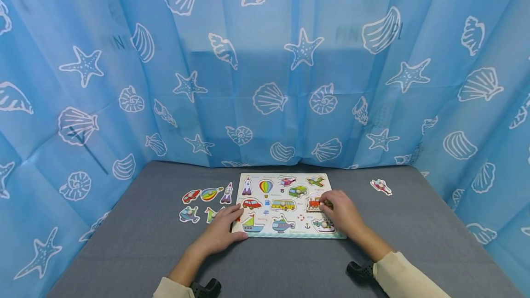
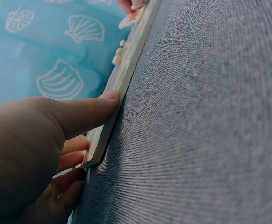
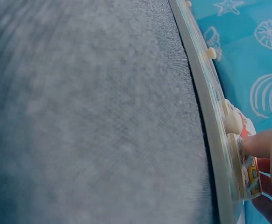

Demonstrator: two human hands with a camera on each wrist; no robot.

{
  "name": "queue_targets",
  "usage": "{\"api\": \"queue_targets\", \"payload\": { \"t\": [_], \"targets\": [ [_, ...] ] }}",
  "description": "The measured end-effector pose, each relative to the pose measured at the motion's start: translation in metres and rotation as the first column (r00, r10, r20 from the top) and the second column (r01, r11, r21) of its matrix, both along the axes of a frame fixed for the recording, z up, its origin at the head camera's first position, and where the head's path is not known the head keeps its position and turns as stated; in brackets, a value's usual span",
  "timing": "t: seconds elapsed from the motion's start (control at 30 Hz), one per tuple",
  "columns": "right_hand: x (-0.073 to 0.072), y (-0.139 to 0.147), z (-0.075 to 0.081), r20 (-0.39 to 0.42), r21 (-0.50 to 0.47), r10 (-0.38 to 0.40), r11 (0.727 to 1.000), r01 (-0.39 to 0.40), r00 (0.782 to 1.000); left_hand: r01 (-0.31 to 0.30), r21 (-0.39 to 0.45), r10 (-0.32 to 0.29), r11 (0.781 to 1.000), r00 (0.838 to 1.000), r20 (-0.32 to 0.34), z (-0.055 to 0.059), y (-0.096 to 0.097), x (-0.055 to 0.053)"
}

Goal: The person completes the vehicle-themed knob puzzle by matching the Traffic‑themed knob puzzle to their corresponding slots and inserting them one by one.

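A wooden knob puzzle board [image 1: 265,215] printed with vehicles lies in front of me. My left hand [image 1: 221,231] rests at its near left corner, the thumb [image 2: 91,112] along the front edge and the other fingers by the left side. Over the right part of the board, my right hand [image 1: 342,212] pinches a red train piece [image 1: 313,203], which sits slightly tilted at the train picture. In the right wrist view, that hand's thumb [image 3: 262,142] overlaps colourful pieces. Just nearer me is the ship [image 1: 324,225]. The yellow bus [image 1: 283,204] and green truck [image 1: 298,191] show knobs.
Left of the board lie several loose pieces: a red car [image 1: 192,196], a balloon [image 1: 211,193], a rocket [image 1: 227,193], a submarine [image 1: 189,214] and a partly hidden sailboat [image 1: 210,215]. A helicopter piece [image 1: 381,186] lies far right. Blue shell-patterned curtain [image 1: 269,68] surrounds the grey table [image 1: 136,243].
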State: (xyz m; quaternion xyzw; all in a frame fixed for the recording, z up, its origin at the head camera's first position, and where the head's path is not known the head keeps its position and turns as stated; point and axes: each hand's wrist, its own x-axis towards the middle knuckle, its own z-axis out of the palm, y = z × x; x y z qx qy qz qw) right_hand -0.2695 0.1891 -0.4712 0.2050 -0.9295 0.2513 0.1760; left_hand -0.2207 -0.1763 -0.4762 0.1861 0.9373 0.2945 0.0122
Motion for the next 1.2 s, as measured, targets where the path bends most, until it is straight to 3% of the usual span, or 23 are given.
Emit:
{"api": "queue_targets", "payload": {
  "t": [1.2],
  "targets": [
    [-0.0015, -0.0086, 0.0015, 0.09, 0.055, -0.028, 0.998, 0.023, 0.996, 0.011, 0.006, -0.011, 1.0, 1.0, -0.015, -0.0023, -0.0011, -0.0014]
  ]
}}
